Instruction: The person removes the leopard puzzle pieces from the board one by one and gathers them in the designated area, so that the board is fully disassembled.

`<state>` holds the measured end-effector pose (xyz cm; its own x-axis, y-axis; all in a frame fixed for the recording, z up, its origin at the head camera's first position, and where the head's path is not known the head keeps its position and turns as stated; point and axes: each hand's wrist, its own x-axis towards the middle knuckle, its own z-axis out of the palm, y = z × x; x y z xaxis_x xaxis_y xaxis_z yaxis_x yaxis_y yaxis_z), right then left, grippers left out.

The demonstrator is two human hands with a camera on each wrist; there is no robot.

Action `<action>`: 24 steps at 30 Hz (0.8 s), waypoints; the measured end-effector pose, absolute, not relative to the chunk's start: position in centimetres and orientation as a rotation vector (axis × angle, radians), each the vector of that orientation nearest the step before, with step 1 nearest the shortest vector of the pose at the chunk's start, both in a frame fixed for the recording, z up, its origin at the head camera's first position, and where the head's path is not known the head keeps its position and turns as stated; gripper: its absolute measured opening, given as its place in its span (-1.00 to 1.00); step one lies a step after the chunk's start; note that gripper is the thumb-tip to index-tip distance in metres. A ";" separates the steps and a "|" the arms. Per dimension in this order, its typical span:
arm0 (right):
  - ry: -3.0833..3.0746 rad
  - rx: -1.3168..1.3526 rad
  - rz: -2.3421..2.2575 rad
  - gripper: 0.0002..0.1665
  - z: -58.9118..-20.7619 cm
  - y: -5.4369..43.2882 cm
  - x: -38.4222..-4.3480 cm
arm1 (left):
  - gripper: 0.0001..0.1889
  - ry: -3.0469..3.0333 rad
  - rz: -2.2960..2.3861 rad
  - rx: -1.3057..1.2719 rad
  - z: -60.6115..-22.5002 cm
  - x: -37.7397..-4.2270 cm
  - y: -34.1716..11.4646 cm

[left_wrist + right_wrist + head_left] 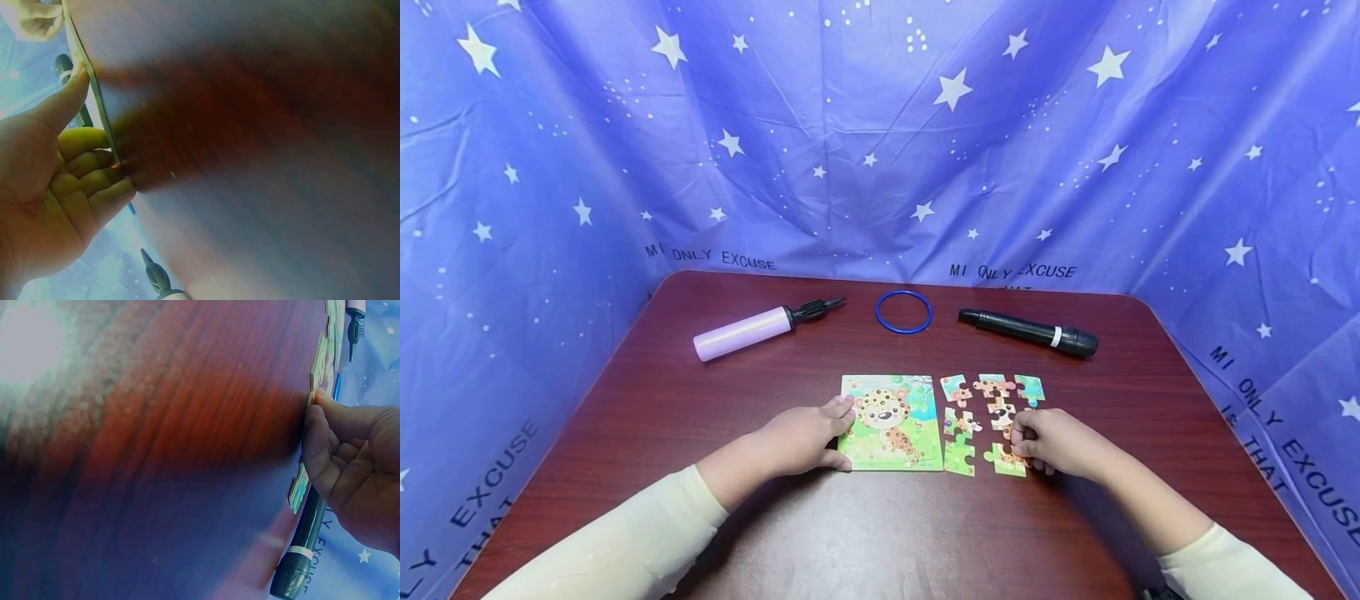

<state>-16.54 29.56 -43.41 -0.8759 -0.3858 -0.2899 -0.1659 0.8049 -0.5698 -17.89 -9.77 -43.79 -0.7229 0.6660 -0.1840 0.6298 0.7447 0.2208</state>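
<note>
A square puzzle board (883, 442) with a spotted cartoon leopard on it lies on the table. My left hand (805, 437) rests along its left edge, thumb near the front corner and fingers further back; the left wrist view shows thumb and fingertips at the board's edge. To the board's right, several loose jigsaw pieces (958, 454) lie in rough rows, with parts of a similar leopard on them. My right hand (1063, 442) is at the right side of these pieces. Its thumb and forefinger pinch a puzzle piece (310, 399), mostly hidden by the fingers.
Behind the puzzle lie a pale purple hand pump (743, 333) with a black nozzle, a blue ring (877, 310) and a black microphone (1018, 327) with a white band. A blue star-printed curtain (850, 125) surrounds the back and sides of the dark red wooden table (865, 533).
</note>
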 end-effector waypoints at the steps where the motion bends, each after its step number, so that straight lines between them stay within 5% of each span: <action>1: 2.596 -0.415 -0.767 -0.85 -43.4 29.6 -16.5 | -0.15 2.695 0.208 1.018 -43.8 -17.9 -9.8; 11: 2.671 -0.478 -0.853 -0.91 -42.8 28.0 -17.3 | -0.14 2.693 0.211 1.012 -43.9 -17.8 -9.8; 24: 2.770 -0.758 -0.531 -0.57 -42.8 19.4 -17.0 | -0.14 2.695 0.224 1.015 -43.9 -17.9 -9.9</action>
